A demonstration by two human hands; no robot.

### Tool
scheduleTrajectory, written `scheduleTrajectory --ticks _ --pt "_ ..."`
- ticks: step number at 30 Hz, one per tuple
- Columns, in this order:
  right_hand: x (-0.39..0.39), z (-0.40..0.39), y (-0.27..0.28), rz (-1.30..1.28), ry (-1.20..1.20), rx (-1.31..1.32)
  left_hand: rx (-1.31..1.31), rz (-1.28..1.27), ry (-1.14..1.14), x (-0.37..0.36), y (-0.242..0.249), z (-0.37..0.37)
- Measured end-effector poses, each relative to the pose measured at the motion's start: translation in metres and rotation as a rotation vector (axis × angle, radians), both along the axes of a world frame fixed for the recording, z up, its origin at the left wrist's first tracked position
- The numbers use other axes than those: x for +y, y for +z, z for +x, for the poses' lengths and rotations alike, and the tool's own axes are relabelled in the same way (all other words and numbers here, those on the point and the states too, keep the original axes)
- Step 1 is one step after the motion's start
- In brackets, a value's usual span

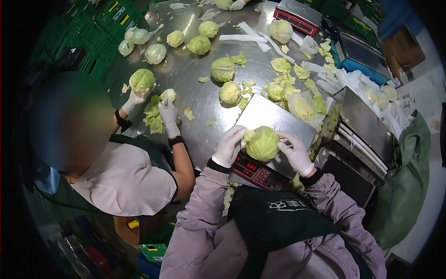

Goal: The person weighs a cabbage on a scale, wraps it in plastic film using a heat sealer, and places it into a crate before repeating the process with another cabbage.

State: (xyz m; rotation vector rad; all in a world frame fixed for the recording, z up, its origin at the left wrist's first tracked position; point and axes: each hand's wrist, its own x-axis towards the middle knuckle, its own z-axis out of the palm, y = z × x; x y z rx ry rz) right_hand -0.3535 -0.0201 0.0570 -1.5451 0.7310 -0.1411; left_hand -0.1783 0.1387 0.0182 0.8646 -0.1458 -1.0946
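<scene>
Between my two gloved hands is a pale green cabbage (262, 143), over the near edge of a steel scale plate (283, 118). My left hand (230, 145) grips its left side, where a leaf stands out under the fingers. My right hand (296, 153) has its fingers against the right side of the same cabbage. Just below it, the scale's red display and keypad (260, 172) are lit. Loose leaves and trimmed pieces (297, 100) lie in a heap beyond the plate's right side.
A co-worker (125, 176) at the left holds a cabbage (141, 80) and trims leaves. More cabbages (222, 69) lie on the steel table (186, 81). Another scale (297, 16) is at the back. White plastic (357, 83) and a steel machine (364, 121) stand right.
</scene>
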Motion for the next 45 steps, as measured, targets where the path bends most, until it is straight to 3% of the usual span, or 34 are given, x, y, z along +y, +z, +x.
scheduleTrajectory --ticks 4,16,19,21,28,31,32,34,38,41,45 --pt "0.003 0.001 -0.008 -0.092 -0.001 -0.11 0.083 -0.023 0.052 -0.002 -0.01 0.007" --pt "0.002 0.007 -0.012 -0.186 0.041 -0.092 0.36 0.044 0.191 -0.006 -0.033 0.009" --pt "0.003 0.007 -0.017 -0.07 0.022 -0.075 0.297 -0.06 0.198 -0.005 -0.024 0.01" --pt "0.002 0.007 -0.019 -0.09 0.025 -0.066 0.012 -0.174 0.314 -0.004 -0.013 0.01" --pt "0.007 0.005 -0.028 -0.105 0.068 -0.035 0.096 -0.104 0.329 0.002 -0.003 0.013" --pt "0.007 0.005 -0.041 -0.144 0.048 -0.079 0.09 -0.101 0.292 0.005 -0.031 0.015" --pt "0.008 0.008 -0.033 -0.022 0.021 -0.05 0.031 0.005 0.296 0.005 -0.038 0.013" --pt "0.018 0.018 -0.021 -0.073 0.034 -0.105 -0.027 0.298 0.319 0.001 -0.044 0.005" --pt "0.016 0.021 -0.021 -0.128 0.121 -0.16 0.13 0.18 0.39 -0.006 -0.037 -0.015" --pt "0.016 0.015 -0.02 -0.121 0.152 -0.164 -0.174 0.056 0.311 0.0 -0.021 -0.032" --pt "0.015 0.004 -0.027 -0.182 0.199 -0.208 -0.401 0.161 0.242 0.01 -0.021 -0.041"
